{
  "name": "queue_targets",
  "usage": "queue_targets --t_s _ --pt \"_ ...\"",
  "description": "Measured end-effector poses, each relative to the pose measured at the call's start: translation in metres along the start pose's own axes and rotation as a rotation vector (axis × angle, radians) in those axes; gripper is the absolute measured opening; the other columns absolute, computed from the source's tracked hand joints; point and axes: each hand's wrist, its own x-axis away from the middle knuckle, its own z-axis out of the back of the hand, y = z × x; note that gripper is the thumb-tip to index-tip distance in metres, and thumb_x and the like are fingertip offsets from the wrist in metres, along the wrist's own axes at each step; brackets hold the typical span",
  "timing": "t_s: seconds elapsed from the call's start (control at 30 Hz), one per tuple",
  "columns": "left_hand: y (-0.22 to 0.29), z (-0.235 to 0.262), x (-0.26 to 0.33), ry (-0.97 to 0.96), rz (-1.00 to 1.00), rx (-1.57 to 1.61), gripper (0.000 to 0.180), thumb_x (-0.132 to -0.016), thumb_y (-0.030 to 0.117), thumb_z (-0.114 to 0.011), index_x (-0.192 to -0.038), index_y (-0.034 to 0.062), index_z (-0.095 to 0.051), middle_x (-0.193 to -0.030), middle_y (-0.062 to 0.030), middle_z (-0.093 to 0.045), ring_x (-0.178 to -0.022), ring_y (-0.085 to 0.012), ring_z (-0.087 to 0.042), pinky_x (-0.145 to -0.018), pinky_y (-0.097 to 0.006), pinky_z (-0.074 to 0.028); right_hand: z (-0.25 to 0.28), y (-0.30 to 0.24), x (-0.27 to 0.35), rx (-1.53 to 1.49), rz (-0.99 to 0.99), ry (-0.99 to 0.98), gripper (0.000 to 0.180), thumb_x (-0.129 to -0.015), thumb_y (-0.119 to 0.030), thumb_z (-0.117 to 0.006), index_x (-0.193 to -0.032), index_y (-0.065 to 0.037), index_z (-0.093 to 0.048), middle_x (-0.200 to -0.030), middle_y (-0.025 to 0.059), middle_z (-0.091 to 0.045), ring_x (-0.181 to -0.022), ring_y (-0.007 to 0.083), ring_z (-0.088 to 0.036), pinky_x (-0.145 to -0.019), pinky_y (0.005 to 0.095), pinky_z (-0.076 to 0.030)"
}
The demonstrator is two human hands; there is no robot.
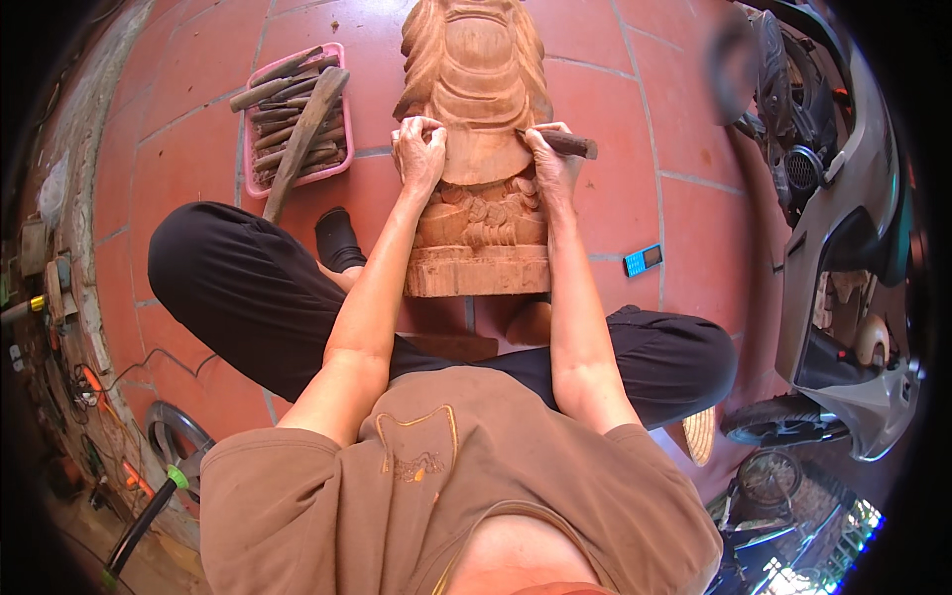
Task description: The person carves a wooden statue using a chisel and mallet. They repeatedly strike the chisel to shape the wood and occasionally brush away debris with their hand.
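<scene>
Between my bent legs a carved wooden statue [484, 149] lies on its back, its draped folds toward the far side and its flat-ended base toward me. My right hand [557, 171], at the statue's right edge, is closed around a carving chisel [570, 145]. The chisel's dark wooden handle sticks out to the right, and its tip lies close to the carved surface. At the left edge, my left hand [418, 157] rests against the wood with its fingers curled in. Whatever those fingers may hold is hidden.
A pink basket [346, 149] full of wood-handled tools stands at the left, a long wooden mallet-like stick [305, 144] lying across it. On the red tiled floor [188, 164] at the right lies a blue phone [643, 260]. A motorbike [843, 228] stands far right.
</scene>
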Motion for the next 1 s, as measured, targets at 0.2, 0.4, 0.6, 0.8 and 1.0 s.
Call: queue_targets --t_s 0.2,0.4,0.6,0.8,1.0 --pt "0.003 0.001 0.001 0.024 -0.025 -0.061 0.010 -0.078 0.012 -0.068 -0.086 0.0054 -0.068 -0.094 -0.0105 -0.065 -0.091 -0.0285 -0.058 -0.083 -0.041 -0.048 0.003 -0.010 0.002 0.001 -0.139 -0.146 0.007 -0.082 -0.005 -0.072 -0.084 -0.006 -0.065 -0.080 -0.0002 -0.063 -0.074 0.0071 -0.056 -0.069 0.0231 -0.048" --pt "0.004 0.001 0.001 0.001 -0.020 -0.015 0.010 -0.079 0.013 -0.068 -0.086 0.0059 -0.068 -0.095 -0.0105 -0.065 -0.094 -0.0287 -0.057 -0.085 -0.041 -0.047 -0.007 -0.008 -0.002 -0.010 0.000 0.020 0.008 -0.082 -0.006 -0.073 -0.084 -0.006 -0.065 -0.081 -0.0007 -0.063 -0.075 0.0079 -0.057 -0.070 0.0230 -0.047" --pt "0.000 0.000 0.000 0.011 -0.008 -0.046 0.008 -0.078 0.015 -0.067 -0.083 0.0099 -0.068 -0.095 -0.0072 -0.064 -0.096 -0.0303 -0.057 -0.086 -0.042 -0.046 0.002 -0.008 0.006 -0.036 -0.126 -0.044 0.007 -0.083 -0.006 -0.072 -0.083 -0.006 -0.064 -0.082 0.0011 -0.065 -0.076 0.0091 -0.059 -0.073 0.0240 -0.049" --pt "-0.004 -0.001 -0.001 0.003 0.007 0.007 0.008 -0.078 0.016 -0.068 -0.083 0.0096 -0.068 -0.094 -0.0070 -0.064 -0.095 -0.0297 -0.057 -0.086 -0.042 -0.046 0.007 -0.005 -0.008 -0.168 -0.167 -0.079 0.007 -0.084 -0.004 -0.070 -0.086 -0.005 -0.063 -0.082 0.0032 -0.066 -0.076 0.0120 -0.064 -0.072 0.0255 -0.052" --pt "-0.001 0.000 0.000 0.006 0.007 0.013 0.007 -0.078 0.015 -0.068 -0.083 0.0093 -0.068 -0.094 -0.0071 -0.064 -0.094 -0.0293 -0.057 -0.086 -0.041 -0.046 -0.004 0.005 -0.001 -0.132 -0.032 0.033 0.006 -0.083 -0.003 -0.070 -0.085 -0.004 -0.065 -0.081 0.0022 -0.065 -0.075 0.0091 -0.060 -0.073 0.0240 -0.050"
